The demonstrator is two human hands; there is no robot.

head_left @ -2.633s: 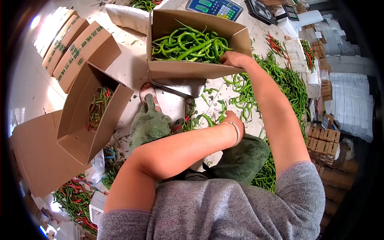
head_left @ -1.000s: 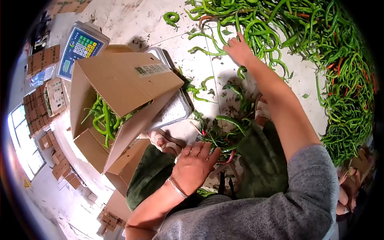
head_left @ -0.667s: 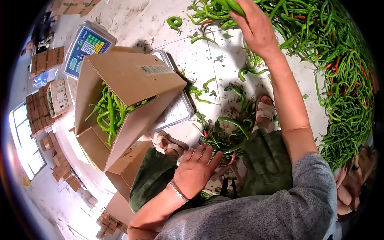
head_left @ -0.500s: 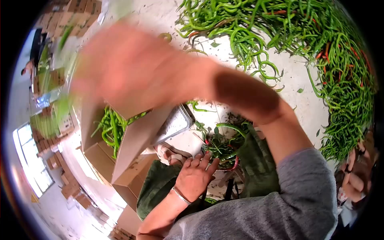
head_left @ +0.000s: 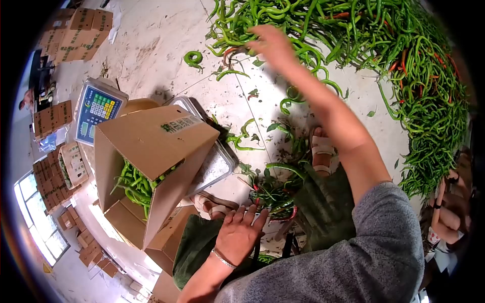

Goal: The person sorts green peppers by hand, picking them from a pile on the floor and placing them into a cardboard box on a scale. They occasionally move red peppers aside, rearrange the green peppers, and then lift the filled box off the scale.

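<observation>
My right hand (head_left: pixel 275 49) reaches out over the near edge of a large pile of long green chili peppers (head_left: pixel 348 30), its fingers apart and slightly blurred, with no pepper visible in it. Resting on my green-trousered knee, my left hand (head_left: pixel 238 233) lies with its fingers stretched out and wears a bracelet at the wrist. A cardboard box (head_left: pixel 156 136) with raised flaps stands to the left on a platform scale (head_left: pixel 214 169). Green peppers (head_left: pixel 135 189) lie inside the box. Between my feet is a small heap of peppers, stems and leaves (head_left: pixel 275 194).
The scale's keypad display (head_left: pixel 99 112) stands behind the box. Loose peppers (head_left: pixel 245 139) and a curled pepper (head_left: pixel 193 59) lie on the tiled floor. Stacked cartons (head_left: pixel 83 35) line the far left. Another person's legs (head_left: pixel 447 222) show at the right edge.
My right hand has swung from above the box over to the pepper pile. Blurred green shapes near that hand at the left are gone. My left hand has stayed on the knee.
</observation>
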